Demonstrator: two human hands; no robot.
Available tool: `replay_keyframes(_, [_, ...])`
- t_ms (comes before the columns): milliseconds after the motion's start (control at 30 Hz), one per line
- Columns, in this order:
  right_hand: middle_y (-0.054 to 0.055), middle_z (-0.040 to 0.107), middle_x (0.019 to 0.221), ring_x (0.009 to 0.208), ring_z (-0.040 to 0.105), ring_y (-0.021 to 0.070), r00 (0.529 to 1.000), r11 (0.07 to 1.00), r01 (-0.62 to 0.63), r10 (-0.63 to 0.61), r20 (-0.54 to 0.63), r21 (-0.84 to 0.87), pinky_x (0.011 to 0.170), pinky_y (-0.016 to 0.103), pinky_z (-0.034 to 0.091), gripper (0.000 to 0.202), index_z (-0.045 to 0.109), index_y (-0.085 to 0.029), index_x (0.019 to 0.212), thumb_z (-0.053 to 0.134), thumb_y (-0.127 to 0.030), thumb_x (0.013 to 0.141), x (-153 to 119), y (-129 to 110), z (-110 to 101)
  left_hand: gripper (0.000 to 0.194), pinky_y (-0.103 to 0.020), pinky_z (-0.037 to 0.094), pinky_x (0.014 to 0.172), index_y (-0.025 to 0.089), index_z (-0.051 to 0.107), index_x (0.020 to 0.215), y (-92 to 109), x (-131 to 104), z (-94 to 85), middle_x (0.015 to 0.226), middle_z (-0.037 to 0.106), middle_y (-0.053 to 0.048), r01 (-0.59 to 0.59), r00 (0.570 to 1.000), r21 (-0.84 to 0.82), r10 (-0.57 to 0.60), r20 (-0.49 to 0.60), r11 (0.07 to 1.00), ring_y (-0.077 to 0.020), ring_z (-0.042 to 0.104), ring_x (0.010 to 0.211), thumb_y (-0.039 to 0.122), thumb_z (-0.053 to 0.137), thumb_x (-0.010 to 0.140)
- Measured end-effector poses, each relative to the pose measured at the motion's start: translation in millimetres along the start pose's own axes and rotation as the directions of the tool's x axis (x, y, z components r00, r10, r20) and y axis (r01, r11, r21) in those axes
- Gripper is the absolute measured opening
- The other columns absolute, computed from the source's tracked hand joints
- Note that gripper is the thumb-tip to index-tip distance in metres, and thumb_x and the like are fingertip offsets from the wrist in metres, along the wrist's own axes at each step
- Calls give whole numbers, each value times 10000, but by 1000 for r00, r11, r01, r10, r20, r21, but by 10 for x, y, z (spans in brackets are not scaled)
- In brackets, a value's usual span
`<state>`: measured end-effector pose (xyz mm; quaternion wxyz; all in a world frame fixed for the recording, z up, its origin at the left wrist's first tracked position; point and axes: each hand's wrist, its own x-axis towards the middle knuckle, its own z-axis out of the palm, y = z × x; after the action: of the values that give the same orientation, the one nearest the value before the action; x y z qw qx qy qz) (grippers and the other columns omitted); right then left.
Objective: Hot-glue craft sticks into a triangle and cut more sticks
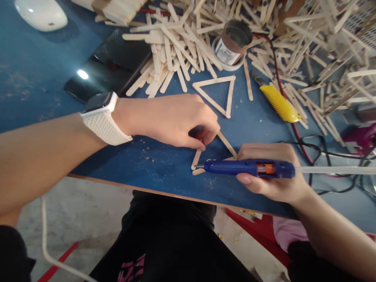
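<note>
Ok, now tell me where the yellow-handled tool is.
In the head view, the yellow-handled tool lies right of centre on the blue table, across the red cable, beyond the right hand.

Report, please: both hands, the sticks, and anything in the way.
Left hand pinching or pressing wooden stick. Right hand gripping blue pen-shaped tool, tip at the stick's near end. Yellow-handled tool beyond right hand, out of the way.
</note>
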<state>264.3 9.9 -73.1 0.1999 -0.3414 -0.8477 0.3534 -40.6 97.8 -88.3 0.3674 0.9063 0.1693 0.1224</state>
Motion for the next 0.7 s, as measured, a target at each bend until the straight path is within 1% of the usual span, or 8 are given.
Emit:
replay_keyframes(133, [-24, 621, 678, 560, 526, 151, 1000, 1000, -6, 6, -8, 15, 530, 332, 377, 488, 639, -262, 788, 835, -551, 1129, 27, -7, 11, 129, -325, 490, 746, 264, 822, 885, -2, -7, 1, 968, 853, 17, -3, 1000, -3, 3, -1, 1000, -172, 740, 793, 212, 888, 984])
replay_keyframes(200, [-23, 624, 681, 560, 534, 151, 1000, 1000, -10, 11, -16, 23, 527, 332, 383, 497, 641, -262, 784, 844, -565, 1122, 22, -2, 15, 131, -328, 492, 760, 264, 824, 892, -6, -8, 4, 966, 851, 18, -10, 1000, -7, 10, -2, 1000, -173, 736, 788, 199, 886, 988])
replay_keyframes(333, [-5, 700, 731, 592, 619, 158, 999, 999, -20, 21, -41, 31, 541, 334, 433, 490, 664, -258, 820, 809, -601, 1138, -16, 14, 2, 144, -326, 494, 783, 260, 822, 892, -15, -6, 10, 949, 839, 29, -23, 1000, -11, 23, -10, 1000, -163, 729, 781, 176, 892, 986])
replay_keyframes(500, [16, 805, 883, 748, 789, 208, 999, 1000, 0, 1, -43, 21, 646, 340, 579, 333, 750, -283, 1014, 783, -583, 1154, -38, 9, -10, 152, -331, 498, 775, 270, 822, 889, -13, -1, 10, 940, 839, 30, -19, 1000, -8, 19, -10, 1000, -175, 738, 794, 167, 891, 977])
replay_keyframes(600, [16, 817, 934, 801, 815, 226, 998, 999, 11, -8, -64, 43, 705, 359, 617, 292, 759, -307, 1097, 787, -593, 1152, -20, 2, 6, 156, -333, 483, 763, 270, 825, 893, -10, 6, 11, 948, 838, 36, -23, 1000, 0, 23, -10, 1000, -166, 724, 782, 160, 895, 979])
replay_keyframes(700, [19, 806, 954, 826, 801, 226, 998, 998, 21, -16, -66, 66, 742, 367, 626, 282, 740, -309, 1073, 803, -574, 1145, -1, 3, 7, 162, -333, 470, 763, 266, 824, 889, -12, 5, 14, 937, 831, 36, -29, 1000, 2, 29, -12, 1000, -164, 717, 777, 154, 897, 981])
